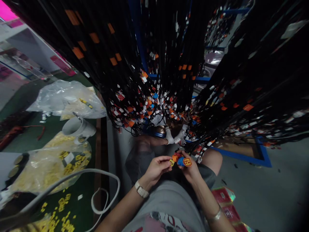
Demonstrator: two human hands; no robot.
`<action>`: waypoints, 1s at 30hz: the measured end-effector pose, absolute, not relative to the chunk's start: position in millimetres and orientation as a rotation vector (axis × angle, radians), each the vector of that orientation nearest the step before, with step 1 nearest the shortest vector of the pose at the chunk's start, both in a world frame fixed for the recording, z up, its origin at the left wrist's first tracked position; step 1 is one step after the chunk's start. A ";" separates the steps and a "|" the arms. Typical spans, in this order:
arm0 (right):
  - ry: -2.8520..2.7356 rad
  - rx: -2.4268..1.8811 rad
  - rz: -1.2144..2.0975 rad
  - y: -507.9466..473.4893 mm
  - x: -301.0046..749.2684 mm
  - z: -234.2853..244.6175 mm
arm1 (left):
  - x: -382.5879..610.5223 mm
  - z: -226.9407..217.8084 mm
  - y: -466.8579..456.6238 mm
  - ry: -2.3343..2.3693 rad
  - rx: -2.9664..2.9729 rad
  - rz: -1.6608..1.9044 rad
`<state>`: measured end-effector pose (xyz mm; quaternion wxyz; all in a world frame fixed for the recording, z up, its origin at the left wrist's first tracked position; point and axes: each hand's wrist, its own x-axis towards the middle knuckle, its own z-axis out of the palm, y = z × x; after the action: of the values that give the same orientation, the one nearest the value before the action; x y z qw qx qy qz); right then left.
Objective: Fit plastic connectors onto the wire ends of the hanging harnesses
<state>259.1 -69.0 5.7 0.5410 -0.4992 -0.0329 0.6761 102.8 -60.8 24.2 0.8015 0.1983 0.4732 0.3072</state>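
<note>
Above my lap, my left hand (158, 168) pinches a small yellow plastic clip (172, 162) between thumb and fingers. Close beside it, my right hand (191, 170) is closed around a connector (180, 161) with orange and blue housings. The connector's near face is orange and yellow with dark openings. A gap of a few centimetres separates the clip from that face. Black cables (193, 145) hang just beyond the right hand, and the connector seems to be at the end of one, though the hand hides part of it.
Thick bundles of black cables (116, 74) with many coloured connectors hang in front. On the green table (84, 201) at left lie loose yellow clips (64, 201), plastic bags (67, 96), a white mug (79, 127) and a grey hose (96, 171). A blue frame (265, 158) stands right on the floor.
</note>
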 end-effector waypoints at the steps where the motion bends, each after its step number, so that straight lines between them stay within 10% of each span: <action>1: -0.070 -1.182 1.602 -68.7 258.9 5.1 | 103.9 25.0 -61.1 1.018 0.431 0.659; 30: 0.218 -1.027 1.414 -63.0 243.2 3.2 | 139.1 33.6 -57.6 1.316 1.018 0.907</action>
<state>243.2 -63.0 3.2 0.6368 -0.4495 0.0956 0.6191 139.1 -57.6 33.6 0.5838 0.4363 0.5639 0.3885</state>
